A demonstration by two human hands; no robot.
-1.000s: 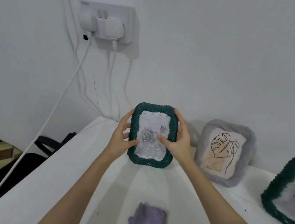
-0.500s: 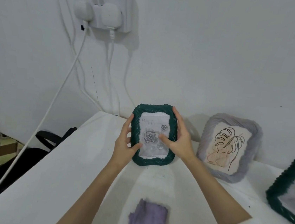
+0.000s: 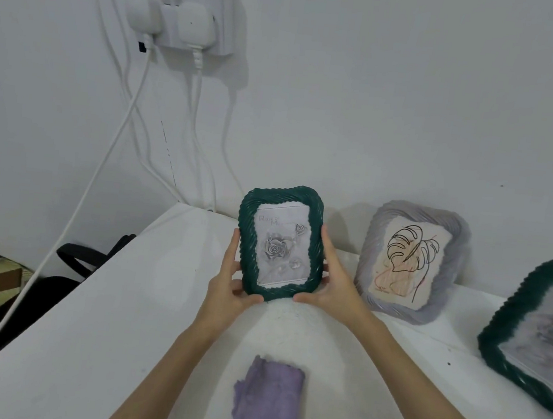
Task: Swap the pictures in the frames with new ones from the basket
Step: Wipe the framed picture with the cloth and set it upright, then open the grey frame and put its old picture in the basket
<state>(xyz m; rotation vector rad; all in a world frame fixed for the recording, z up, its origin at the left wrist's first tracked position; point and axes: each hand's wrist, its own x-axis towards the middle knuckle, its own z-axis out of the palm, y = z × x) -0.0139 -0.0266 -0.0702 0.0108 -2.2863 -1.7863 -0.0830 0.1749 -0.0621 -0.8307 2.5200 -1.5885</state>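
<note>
A small dark green frame (image 3: 247, 240) with a grey rose picture stands upright at the back of the white table (image 3: 118, 312), near the wall. My left hand (image 3: 230, 286) grips its left edge and lower left corner. My right hand (image 3: 335, 285) holds its right edge and lower right corner. A grey frame (image 3: 379, 228) with a line-drawn leaf picture leans against the wall just to the right. A second dark green frame (image 3: 503, 324) is cut off at the right edge. No basket is in view.
A folded purple cloth (image 3: 266, 408) lies on the table near me. A wall socket (image 3: 202, 1) with two white plugs hangs above left, its cables (image 3: 114, 142) dropping past the table's left edge. A black bag strap (image 3: 87, 256) sits left of the table.
Both thumbs have come off the picture's glass and slid down to the frame's bottom corners. The frame now stands more upright, with its whole picture showing.
</note>
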